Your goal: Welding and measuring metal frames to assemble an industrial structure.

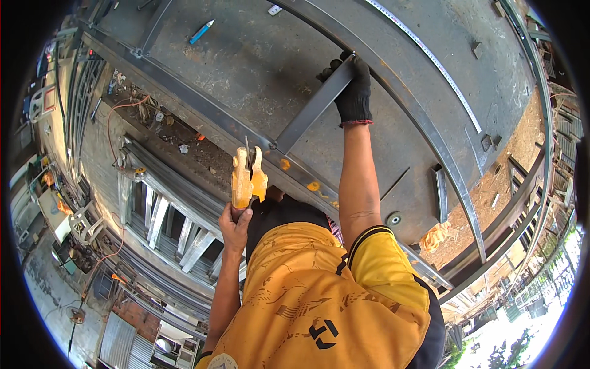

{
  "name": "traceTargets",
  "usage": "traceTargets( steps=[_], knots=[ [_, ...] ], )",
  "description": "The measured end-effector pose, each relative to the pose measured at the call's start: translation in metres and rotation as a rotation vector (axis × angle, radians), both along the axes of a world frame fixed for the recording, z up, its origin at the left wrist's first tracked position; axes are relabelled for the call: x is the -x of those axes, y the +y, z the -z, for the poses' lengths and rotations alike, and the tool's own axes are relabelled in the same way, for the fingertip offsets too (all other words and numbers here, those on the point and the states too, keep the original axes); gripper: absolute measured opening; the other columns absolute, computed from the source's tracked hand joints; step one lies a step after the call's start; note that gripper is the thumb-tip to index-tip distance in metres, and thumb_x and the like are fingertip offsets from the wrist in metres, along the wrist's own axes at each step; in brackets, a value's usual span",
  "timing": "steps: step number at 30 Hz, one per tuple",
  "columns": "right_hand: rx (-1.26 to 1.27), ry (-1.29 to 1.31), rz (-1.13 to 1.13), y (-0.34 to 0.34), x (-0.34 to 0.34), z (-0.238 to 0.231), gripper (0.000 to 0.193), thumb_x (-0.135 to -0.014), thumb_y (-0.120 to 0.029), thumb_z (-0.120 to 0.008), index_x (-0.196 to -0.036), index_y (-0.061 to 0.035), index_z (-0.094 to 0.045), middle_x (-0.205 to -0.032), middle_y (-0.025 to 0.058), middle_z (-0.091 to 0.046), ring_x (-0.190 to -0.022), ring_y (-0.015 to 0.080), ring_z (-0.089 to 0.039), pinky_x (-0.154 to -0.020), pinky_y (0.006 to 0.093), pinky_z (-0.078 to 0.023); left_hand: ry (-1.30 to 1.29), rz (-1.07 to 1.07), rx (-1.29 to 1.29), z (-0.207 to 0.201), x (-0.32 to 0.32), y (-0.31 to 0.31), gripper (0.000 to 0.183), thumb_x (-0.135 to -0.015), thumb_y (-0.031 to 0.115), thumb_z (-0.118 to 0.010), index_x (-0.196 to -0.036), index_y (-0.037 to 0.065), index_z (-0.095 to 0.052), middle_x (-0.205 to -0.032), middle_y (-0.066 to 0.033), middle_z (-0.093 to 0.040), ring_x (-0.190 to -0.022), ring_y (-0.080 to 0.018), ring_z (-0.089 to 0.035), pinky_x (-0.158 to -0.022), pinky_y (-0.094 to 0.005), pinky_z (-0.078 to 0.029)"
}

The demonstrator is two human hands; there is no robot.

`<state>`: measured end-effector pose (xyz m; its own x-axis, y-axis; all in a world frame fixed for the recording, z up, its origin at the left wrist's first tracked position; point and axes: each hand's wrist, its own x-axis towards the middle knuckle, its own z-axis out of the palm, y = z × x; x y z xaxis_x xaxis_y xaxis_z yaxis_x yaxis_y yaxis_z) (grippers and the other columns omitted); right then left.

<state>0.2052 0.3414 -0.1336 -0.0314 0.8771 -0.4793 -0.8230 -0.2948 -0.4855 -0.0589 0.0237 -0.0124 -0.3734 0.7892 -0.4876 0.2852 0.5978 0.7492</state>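
Steel-grey and flat, the bar [316, 109] is gripped by your outstretched, knit-gloved right hand [356, 97]; your left hand [235, 229], lower, clasps a chunky yellow clamp [242, 183].

1. The steel table [258, 55] stretches before the person. Along its near side runs a straight bar [209, 109]; farther away, a curved bar [456, 178] bends toward the right.
2. A crosspiece [314, 106] is placed between these two bars. The right hand [354, 95] is around its far end, next to the curved bar.
3. The left hand [236, 227] holds an electrode holder [243, 184] on the near side of the straight bar, to the left of the crosspiece.
4. A marker [201, 32] lies on the table, left of the crosspiece.
5. Beyond the curved bar lies a measuring tape [439, 63].
6. Right of the right forearm [359, 178] lies a disc [394, 218].
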Motion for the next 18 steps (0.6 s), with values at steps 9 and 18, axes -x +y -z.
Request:
traceTargets(
  steps=[9, 18],
  knots=[
    [0.105, 0.052, 0.073, 0.006, 0.004, -0.013, 0.044, -0.088, -0.051, -0.064, -0.095, -0.0079, -0.061, -0.079, 0.0124, -0.063, -0.065, 0.0332, -0.064, -0.066, 0.0521, -0.056, -0.004, -0.007, 0.013, -0.009, 0.001, 0.012, 0.052, -0.088, 0.048, -0.074, -0.089, -0.001, -0.056, -0.067, -0.0008, -0.051, -0.063, -0.0095, -0.045, -0.057, -0.0291, -0.039],
    [0.25, -0.017, 0.089, 0.014, 0.006, -0.015, 0.069, -0.085, -0.074, -0.052, -0.09, -0.0062, -0.061, -0.07, 0.0122, -0.061, -0.059, 0.0309, -0.06, -0.061, 0.0502, -0.054, -0.001, 0.011, 0.007, -0.016, -0.001, 0.011, 0.051, -0.088, 0.047, -0.075, -0.089, -0.001, -0.056, -0.067, -0.0002, -0.052, -0.063, -0.0079, -0.045, -0.057, -0.0272, -0.039]
  ],
)
